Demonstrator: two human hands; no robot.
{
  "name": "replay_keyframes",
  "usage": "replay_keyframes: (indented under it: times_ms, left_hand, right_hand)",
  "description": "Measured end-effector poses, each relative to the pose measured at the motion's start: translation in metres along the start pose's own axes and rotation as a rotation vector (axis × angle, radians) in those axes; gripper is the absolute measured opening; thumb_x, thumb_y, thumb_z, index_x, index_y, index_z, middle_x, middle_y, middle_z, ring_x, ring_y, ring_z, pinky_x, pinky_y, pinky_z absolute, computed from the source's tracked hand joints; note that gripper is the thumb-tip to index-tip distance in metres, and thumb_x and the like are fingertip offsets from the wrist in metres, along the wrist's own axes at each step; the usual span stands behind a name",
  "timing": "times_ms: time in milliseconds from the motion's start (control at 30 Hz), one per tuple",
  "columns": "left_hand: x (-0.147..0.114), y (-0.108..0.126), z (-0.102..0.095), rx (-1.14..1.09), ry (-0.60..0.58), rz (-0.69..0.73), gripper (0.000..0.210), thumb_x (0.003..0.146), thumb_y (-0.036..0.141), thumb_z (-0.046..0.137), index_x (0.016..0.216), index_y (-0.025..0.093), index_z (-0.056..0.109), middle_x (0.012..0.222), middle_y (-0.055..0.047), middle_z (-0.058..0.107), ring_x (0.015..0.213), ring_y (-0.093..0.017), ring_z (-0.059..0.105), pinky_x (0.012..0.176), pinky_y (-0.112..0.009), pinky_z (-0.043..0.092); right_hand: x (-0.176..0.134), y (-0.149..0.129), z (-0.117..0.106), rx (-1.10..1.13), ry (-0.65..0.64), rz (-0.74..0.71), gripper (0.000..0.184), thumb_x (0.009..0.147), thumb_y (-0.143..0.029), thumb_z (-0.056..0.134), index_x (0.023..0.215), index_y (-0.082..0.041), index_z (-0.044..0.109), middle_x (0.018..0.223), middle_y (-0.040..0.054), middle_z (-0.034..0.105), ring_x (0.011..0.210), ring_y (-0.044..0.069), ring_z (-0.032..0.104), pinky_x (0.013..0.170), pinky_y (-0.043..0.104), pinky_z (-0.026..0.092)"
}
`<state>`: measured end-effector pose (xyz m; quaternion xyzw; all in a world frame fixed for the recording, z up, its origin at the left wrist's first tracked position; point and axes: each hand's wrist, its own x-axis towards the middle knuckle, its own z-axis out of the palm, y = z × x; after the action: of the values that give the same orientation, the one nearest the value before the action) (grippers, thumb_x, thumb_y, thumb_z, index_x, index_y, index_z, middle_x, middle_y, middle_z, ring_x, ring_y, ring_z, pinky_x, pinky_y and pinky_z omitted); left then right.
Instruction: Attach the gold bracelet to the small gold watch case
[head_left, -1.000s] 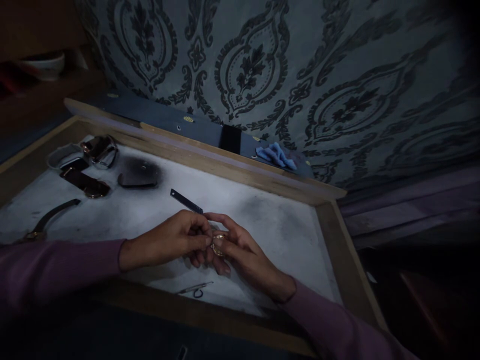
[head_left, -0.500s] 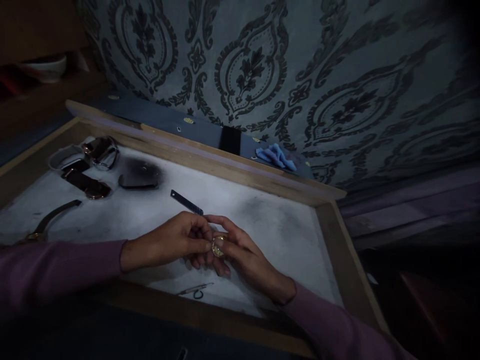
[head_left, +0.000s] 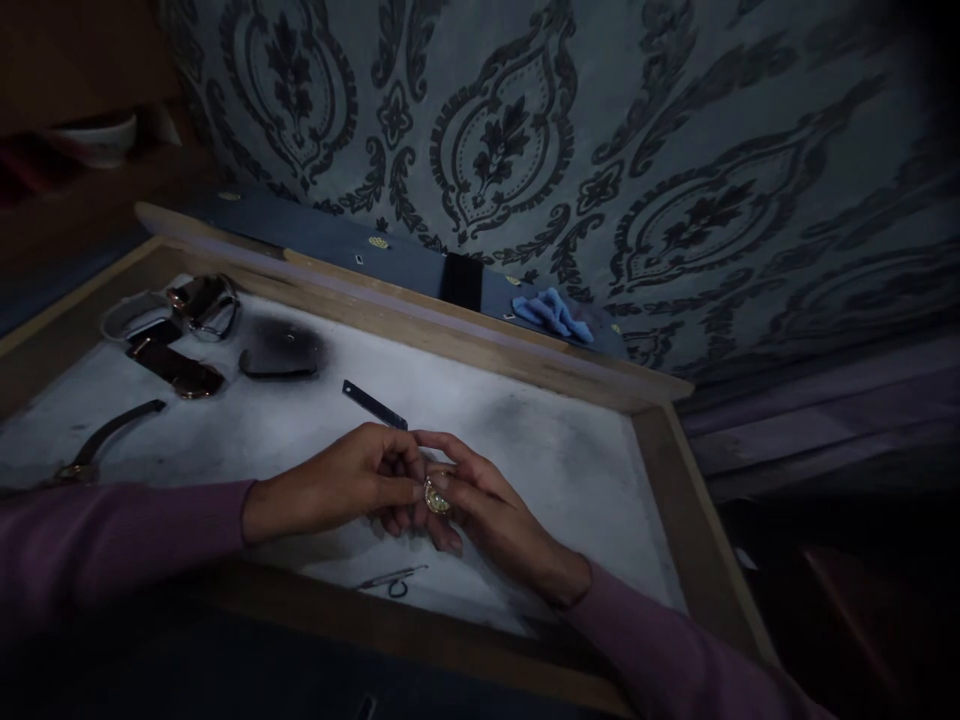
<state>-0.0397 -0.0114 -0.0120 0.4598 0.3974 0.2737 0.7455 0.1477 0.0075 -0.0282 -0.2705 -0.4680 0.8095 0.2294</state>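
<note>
Between my two hands is a small round gold watch part (head_left: 436, 499), probably a watch case or movement; its fine detail is too dark to tell. My left hand (head_left: 375, 476) pinches its left edge with thumb and forefinger. From the other side, the thumb of my right hand (head_left: 487, 505) presses on it, with the fingers curled around behind. Just beyond my fingertips lies a snap-off knife blade (head_left: 374, 404) on the white tray floor. Nearer to me, under the hands, rest a thin pointed tool (head_left: 391, 577) and a small dark ring (head_left: 397, 590).
A wooden-rimmed tray (head_left: 679, 490) surrounds the work. At its left lie a brown-strap watch (head_left: 178, 368), several other watches, a single strap watch (head_left: 112, 432) and a dark curved piece (head_left: 279, 368). Behind the rim sits a crumpled blue cloth (head_left: 551, 314), before a patterned wall (head_left: 502, 140).
The gold watch part has tilted slightly between my fingers. Both hands stay in nearly the same place.
</note>
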Motion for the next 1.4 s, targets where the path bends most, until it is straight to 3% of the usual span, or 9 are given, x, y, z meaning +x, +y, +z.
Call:
replay_keyframes:
  times_ms: [200,667,900,1000,1100,1200,1400]
  left_hand:
    - [-0.001,0.003,0.002,0.012,-0.007,0.002,0.020,0.082,0.032,0.063,0.080,0.015,0.053,0.074,-0.007,0.071,0.060,-0.013,0.062,0.058,-0.026,0.049]
    - [-0.004,0.013,0.004,0.046,0.015,-0.019,0.017,0.084,0.030,0.060,0.081,0.015,0.053,0.071,-0.004,0.067,0.061,-0.012,0.062,0.061,-0.026,0.050]
    - [-0.011,0.010,-0.007,0.066,0.078,0.011,0.016,0.089,0.033,0.054,0.088,0.017,0.051,0.069,0.001,0.061,0.060,-0.012,0.062,0.060,-0.026,0.051]
    - [-0.016,0.008,-0.007,0.296,0.048,0.030,0.012,0.087,0.029,0.052,0.086,0.017,0.051,0.069,0.002,0.058,0.058,-0.012,0.057,0.056,-0.024,0.045]
    - [-0.025,0.010,0.001,0.748,-0.020,0.076,0.007,0.084,0.020,0.051,0.077,0.018,0.052,0.066,0.003,0.053,0.060,-0.012,0.051,0.056,-0.023,0.035]
    - [-0.033,0.010,0.012,1.081,-0.089,0.063,0.007,0.080,0.018,0.057,0.075,0.018,0.052,0.073,0.001,0.059,0.066,-0.015,0.053,0.059,-0.026,0.032]
    - [-0.036,0.008,0.020,1.280,-0.131,0.079,0.008,0.083,0.021,0.062,0.084,0.018,0.054,0.089,-0.004,0.065,0.078,-0.021,0.060,0.065,-0.029,0.037]
  right_hand:
    - [0.000,0.000,-0.001,0.008,0.005,0.002,0.032,0.094,-0.018,0.045,0.126,-0.018,0.046,0.072,0.0011,0.063,0.048,0.009,0.052,0.042,0.019,0.034]
    - [0.000,-0.005,0.001,-0.010,0.035,0.017,0.033,0.092,-0.021,0.049,0.125,-0.018,0.047,0.069,-0.0007,0.063,0.045,0.008,0.050,0.040,0.019,0.032]
    - [-0.003,-0.013,0.004,-0.051,0.041,0.000,0.036,0.091,-0.018,0.045,0.127,-0.018,0.048,0.069,-0.0009,0.063,0.046,0.008,0.050,0.041,0.020,0.032]
    - [-0.004,-0.015,0.004,-0.043,0.038,-0.017,0.038,0.091,-0.017,0.045,0.128,-0.018,0.047,0.070,-0.0007,0.064,0.046,0.008,0.051,0.041,0.020,0.032]
    - [-0.005,-0.018,0.005,-0.051,0.041,-0.035,0.037,0.091,-0.017,0.044,0.128,-0.017,0.048,0.070,-0.0005,0.063,0.047,0.008,0.050,0.041,0.020,0.031]
    - [-0.006,-0.020,0.005,-0.062,0.035,-0.040,0.037,0.092,-0.016,0.042,0.128,-0.017,0.048,0.069,-0.0006,0.063,0.046,0.008,0.049,0.042,0.021,0.031]
    - [-0.007,-0.022,0.005,-0.052,0.044,-0.055,0.036,0.092,-0.015,0.041,0.127,-0.017,0.049,0.069,0.0002,0.063,0.047,0.008,0.049,0.042,0.021,0.030]
